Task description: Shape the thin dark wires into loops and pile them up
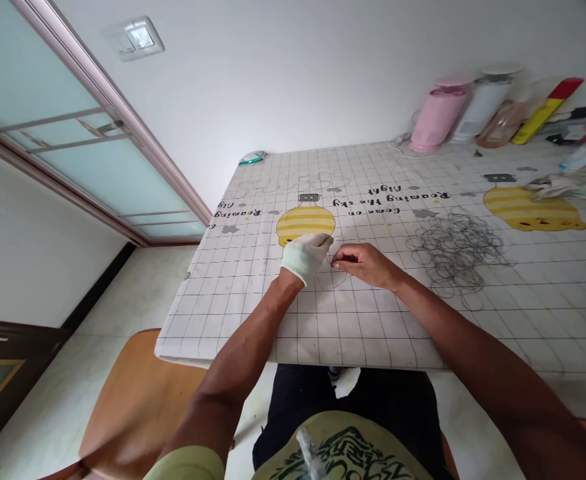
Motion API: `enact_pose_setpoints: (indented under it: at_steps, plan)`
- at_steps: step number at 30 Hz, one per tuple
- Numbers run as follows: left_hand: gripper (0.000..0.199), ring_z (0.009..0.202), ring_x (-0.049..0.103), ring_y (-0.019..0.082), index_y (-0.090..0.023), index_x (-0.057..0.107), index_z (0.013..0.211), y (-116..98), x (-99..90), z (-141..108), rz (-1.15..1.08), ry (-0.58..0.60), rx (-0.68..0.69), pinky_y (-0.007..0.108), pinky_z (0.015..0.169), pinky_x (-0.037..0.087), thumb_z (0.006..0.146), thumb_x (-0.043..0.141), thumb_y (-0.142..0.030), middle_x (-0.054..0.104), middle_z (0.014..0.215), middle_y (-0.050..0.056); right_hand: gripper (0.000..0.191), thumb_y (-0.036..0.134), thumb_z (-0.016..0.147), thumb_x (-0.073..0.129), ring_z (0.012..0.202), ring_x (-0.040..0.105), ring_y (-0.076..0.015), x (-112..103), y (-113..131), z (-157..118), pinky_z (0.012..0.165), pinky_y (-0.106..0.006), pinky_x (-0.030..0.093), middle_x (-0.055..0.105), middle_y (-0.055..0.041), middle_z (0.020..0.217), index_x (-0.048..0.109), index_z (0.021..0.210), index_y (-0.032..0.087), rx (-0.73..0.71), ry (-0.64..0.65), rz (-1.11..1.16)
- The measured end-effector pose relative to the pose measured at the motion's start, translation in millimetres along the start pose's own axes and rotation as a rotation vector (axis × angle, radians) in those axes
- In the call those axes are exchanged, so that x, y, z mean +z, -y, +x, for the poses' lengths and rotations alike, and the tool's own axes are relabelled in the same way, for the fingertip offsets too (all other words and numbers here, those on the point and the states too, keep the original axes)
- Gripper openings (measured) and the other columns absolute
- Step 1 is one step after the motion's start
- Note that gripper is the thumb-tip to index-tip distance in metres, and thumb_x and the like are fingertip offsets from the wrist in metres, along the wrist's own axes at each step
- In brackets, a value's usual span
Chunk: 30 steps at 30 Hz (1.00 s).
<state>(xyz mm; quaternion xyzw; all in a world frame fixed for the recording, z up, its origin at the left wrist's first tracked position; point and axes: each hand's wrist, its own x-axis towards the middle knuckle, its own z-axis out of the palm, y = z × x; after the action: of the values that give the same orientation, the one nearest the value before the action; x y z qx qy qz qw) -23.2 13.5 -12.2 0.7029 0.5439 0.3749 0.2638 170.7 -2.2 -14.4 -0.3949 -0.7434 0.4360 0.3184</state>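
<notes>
My left hand (307, 255), in a white glove, is closed with its fingertips pinched together above the checked tablecloth. Bare and a little to its right, my right hand (365, 262) is also closed in a pinch. A thin wire (333, 288) curves in a faint loop below and between the two hands, and its ends seem to run into the fingers. To the right of my right hand lies a loose tangle of thin dark wire rings (457, 250). Fainter wire loops (293, 180) lie in a row toward the back left of the table.
A pink cylinder (440, 117) and a white cylinder (483, 107) stand against the wall, beside a yellow can with a red cap (547, 110). A crumpled glove (563, 185) lies at the right. A green packet (253, 158) sits at the back left corner. An orange chair (133, 393) stands left.
</notes>
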Motion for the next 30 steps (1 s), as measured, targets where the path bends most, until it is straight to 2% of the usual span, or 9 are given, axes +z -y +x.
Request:
enact_pose_setpoints:
  at_steps: [5, 13, 15, 17, 20, 22, 24, 28, 30]
  plan:
    - [0.029, 0.08, 0.062, 0.019, -0.024, 0.07, 0.071, -13, -5.9, 1, -0.016, -0.006, -0.221, 0.028, 0.067, 0.041, 0.093, 0.056, -0.035, 0.069, 0.074, 0.002, 0.018, 0.037, 0.095, 0.066, 0.077, 0.058, -0.0179, -2, 8, -3, 0.07, -0.033, 0.045, 0.069, -0.0026, 0.085, 0.074, 0.086, 0.025, -0.164, -0.037, -0.131]
    - [0.037, 0.077, 0.071, 0.018, -0.02, 0.076, 0.095, -21, -24.5, 3, -0.213, 0.058, -0.303, 0.027, 0.069, 0.051, 0.096, 0.053, -0.05, 0.078, 0.096, 0.005, 0.026, 0.047, 0.095, 0.068, 0.065, 0.058, -0.0153, -23, -3, -1, 0.062, -0.03, 0.048, 0.064, 0.0, 0.074, 0.075, 0.093, 0.022, -0.04, -0.031, -0.008]
    - [0.044, 0.073, 0.071, 0.018, -0.017, 0.075, 0.095, -19, -27.6, 0, -0.287, 0.154, -0.336, 0.029, 0.065, 0.053, 0.095, 0.056, -0.057, 0.079, 0.096, 0.009, 0.027, 0.048, 0.093, 0.07, 0.066, 0.059, -0.0154, -29, -5, -1, 0.062, -0.03, 0.05, 0.063, 0.0001, 0.074, 0.075, 0.092, 0.021, -0.026, -0.052, 0.041]
    - [0.047, 0.069, 0.069, 0.018, -0.014, 0.074, 0.092, -18, -27.9, -4, -0.322, 0.316, -0.352, 0.029, 0.061, 0.053, 0.091, 0.062, -0.06, 0.078, 0.092, 0.011, 0.027, 0.048, 0.092, 0.071, 0.066, 0.059, -0.0153, -34, -7, -1, 0.063, -0.03, 0.051, 0.061, 0.0004, 0.073, 0.075, 0.092, 0.021, -0.021, -0.067, 0.094]
    - [0.042, 0.062, 0.066, 0.017, -0.014, 0.073, 0.086, -16, -23.3, -7, -0.354, 0.543, -0.392, 0.027, 0.055, 0.049, 0.087, 0.072, -0.055, 0.074, 0.077, 0.01, 0.028, 0.048, 0.091, 0.073, 0.064, 0.058, -0.0145, -41, -11, 0, 0.062, -0.03, 0.051, 0.061, 0.0008, 0.073, 0.076, 0.093, 0.021, -0.018, -0.102, 0.175]
    - [0.035, 0.056, 0.061, 0.014, -0.014, 0.071, 0.08, -16, -18.7, -6, -0.39, 0.62, -0.446, 0.025, 0.051, 0.045, 0.087, 0.073, -0.049, 0.07, 0.068, 0.008, 0.027, 0.047, 0.089, 0.075, 0.063, 0.058, -0.0142, -43, -13, 0, 0.062, -0.03, 0.051, 0.061, 0.0008, 0.073, 0.076, 0.093, 0.02, -0.015, -0.113, 0.218]
    - [0.029, 0.052, 0.059, 0.013, -0.014, 0.069, 0.077, -17, -14.9, -4, -0.406, 0.583, -0.478, 0.025, 0.049, 0.042, 0.087, 0.071, -0.041, 0.068, 0.065, 0.007, 0.026, 0.046, 0.088, 0.077, 0.063, 0.059, -0.0141, -44, -14, 1, 0.062, -0.03, 0.051, 0.062, 0.0007, 0.073, 0.075, 0.091, 0.02, -0.012, -0.108, 0.233]
    - [0.022, 0.049, 0.056, 0.012, -0.014, 0.068, 0.074, -18, -11.9, 0, -0.393, 0.346, -0.475, 0.024, 0.047, 0.039, 0.087, 0.067, -0.032, 0.067, 0.063, 0.007, 0.027, 0.047, 0.089, 0.075, 0.064, 0.061, -0.0147, -42, -12, 1, 0.061, -0.029, 0.05, 0.064, -0.0003, 0.073, 0.074, 0.089, 0.02, -0.012, -0.073, 0.166]
    - [0.022, 0.047, 0.052, 0.011, -0.015, 0.065, 0.072, -17, -10.7, 1, -0.405, 0.299, -0.492, 0.023, 0.047, 0.037, 0.087, 0.066, -0.03, 0.064, 0.059, 0.005, 0.027, 0.047, 0.091, 0.073, 0.063, 0.061, -0.015, -40, -11, 1, 0.061, -0.029, 0.049, 0.064, 0.0001, 0.07, 0.074, 0.089, 0.02, -0.009, -0.07, 0.126]
